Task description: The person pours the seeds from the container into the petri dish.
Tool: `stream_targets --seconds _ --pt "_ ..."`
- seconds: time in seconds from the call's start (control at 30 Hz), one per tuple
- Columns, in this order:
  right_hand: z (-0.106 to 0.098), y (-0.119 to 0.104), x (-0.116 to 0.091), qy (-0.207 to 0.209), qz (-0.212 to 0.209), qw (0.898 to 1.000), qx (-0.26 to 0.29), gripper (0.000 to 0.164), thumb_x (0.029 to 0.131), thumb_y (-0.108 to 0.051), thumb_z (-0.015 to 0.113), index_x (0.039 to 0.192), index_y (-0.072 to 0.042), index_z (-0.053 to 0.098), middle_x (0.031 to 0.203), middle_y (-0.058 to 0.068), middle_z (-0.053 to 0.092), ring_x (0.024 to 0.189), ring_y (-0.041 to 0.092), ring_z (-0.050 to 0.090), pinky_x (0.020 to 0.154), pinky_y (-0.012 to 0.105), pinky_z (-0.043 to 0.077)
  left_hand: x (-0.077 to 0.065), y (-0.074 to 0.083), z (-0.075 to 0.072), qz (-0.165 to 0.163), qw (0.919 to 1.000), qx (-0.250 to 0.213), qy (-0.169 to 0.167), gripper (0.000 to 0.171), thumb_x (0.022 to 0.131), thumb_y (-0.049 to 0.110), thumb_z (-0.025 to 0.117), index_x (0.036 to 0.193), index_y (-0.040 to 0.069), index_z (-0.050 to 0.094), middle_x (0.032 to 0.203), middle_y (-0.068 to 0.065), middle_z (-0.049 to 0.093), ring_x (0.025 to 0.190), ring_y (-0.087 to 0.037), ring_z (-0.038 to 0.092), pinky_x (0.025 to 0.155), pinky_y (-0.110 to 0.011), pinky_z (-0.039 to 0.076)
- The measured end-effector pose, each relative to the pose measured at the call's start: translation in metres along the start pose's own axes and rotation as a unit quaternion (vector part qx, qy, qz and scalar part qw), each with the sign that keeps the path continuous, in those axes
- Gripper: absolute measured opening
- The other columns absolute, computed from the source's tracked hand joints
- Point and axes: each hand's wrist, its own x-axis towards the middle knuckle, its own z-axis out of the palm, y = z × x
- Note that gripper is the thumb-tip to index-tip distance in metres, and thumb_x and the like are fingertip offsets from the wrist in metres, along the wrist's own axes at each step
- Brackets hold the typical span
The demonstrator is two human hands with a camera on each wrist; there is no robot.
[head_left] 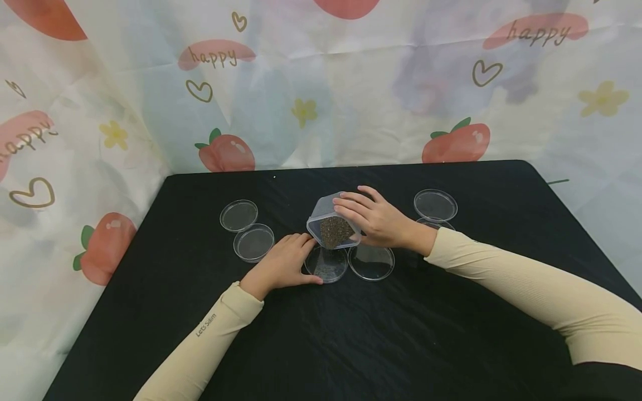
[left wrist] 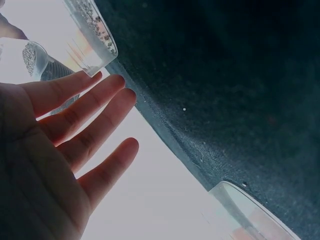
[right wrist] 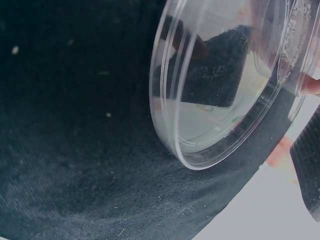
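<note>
My right hand grips a translucent plastic container from its right side. The container is tilted, mouth toward me, with brown grains gathered at its lower side. Below its mouth sits a clear petri dish with small grains in it, also seen in the left wrist view as a dish. My left hand is at the left of this dish, thumb by the near rim and fingers by the far rim. In the left wrist view its fingers are straight and spread.
Another clear dish stands just right of the one with grains. Two dishes lie at the left, one farther and one nearer. Two overlap at the right, partly behind the right wrist. A black cloth covers the table.
</note>
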Motion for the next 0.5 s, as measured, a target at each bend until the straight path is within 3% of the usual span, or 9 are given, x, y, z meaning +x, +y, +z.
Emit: stream_targets --seconds 0.5 --pt "0.0006 0.0011 0.0012 0.0 -0.004 1.0 -0.001 0.091 0.055 -0.029 0.089 0.13 -0.005 0.044 0.127 0.014 0.056 0.118 0.029 0.052 0.098 0.052 0.038 -0.0004 -0.0011 0.0012 0.007 0.9999 0.001 0.013 0.092 0.074 0.069 0.061 0.138 0.005 0.044 0.135 -0.011 0.05 0.126 -0.025 0.049 0.109 -0.041 0.037"
